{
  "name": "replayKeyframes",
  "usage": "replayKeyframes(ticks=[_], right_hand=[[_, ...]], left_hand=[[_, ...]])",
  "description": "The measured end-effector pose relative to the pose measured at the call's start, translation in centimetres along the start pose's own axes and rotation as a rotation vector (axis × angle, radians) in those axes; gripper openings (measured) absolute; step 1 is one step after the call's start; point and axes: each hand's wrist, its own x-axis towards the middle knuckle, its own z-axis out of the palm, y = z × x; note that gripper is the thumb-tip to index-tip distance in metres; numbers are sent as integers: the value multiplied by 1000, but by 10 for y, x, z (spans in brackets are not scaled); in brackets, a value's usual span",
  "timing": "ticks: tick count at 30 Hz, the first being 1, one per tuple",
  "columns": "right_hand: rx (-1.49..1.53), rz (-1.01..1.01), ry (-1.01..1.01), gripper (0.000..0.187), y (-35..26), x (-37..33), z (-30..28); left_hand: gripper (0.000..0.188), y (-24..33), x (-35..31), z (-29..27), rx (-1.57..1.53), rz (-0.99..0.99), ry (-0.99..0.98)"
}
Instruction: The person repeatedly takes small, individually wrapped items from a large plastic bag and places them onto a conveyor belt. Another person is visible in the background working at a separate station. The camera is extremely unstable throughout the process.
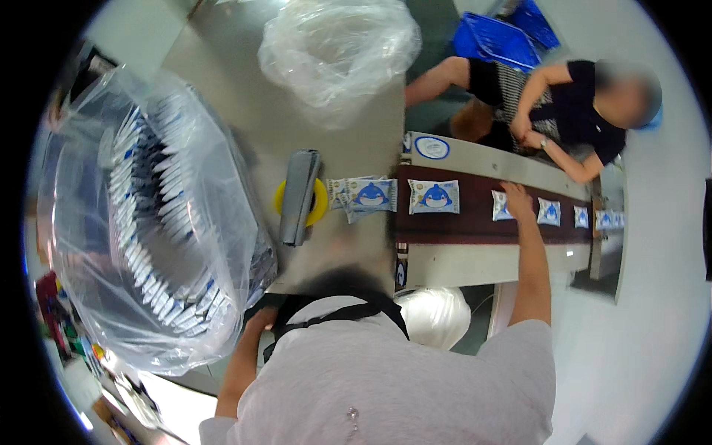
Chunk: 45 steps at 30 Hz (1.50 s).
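Our right hand [515, 194] lies open on a packet [502, 205] at 3 o'clock on the belt [475, 222]; light, slippery, pinch an edge. Left hand [259, 320] at bench [348, 148] edge, grip unclear.

Packet [502, 205]: small, flat, white-and-blue pouch lying face up on the dark belt [475, 222]. The right hand [517, 199] reaches out over the belt, fingertips resting on the packet's right edge and partly covering it. A larger-looking packet with a blue shark picture [434, 196] lies flat to its left, apart. Three smaller packets [549, 212] follow to the right, spaced in a row.
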Motion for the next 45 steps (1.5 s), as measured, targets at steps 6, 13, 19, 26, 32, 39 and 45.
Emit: replayKeyframes(ticks=[6, 13, 19, 26, 32, 39, 45], right_hand=[[-125, -374, -323, 40, -15, 34, -34], [669, -1157, -386, 39, -221, 104, -81], [494, -968, -665, 97, -340, 121, -20], [726, -741, -433, 109, -353, 10, -18], [999, -800, 74, 107, -340, -100, 27], [620, -723, 36, 98, -386, -124, -8], [188, -536, 143, 100, -421, -154, 18]], left_hand=[[23, 116, 30, -103, -25, 278, 124], [47, 267, 126, -128, -1657, 298, 46], [42, 305, 138, -173, -2349, 304, 82], [55, 262, 126, -138, -2237, 692, 216], [104, 246, 27, -136, -1245, 1004, 610], [65, 169, 45, -103, -668, 772, 363], [40, 103, 42, -53, -443, 514, 309]])
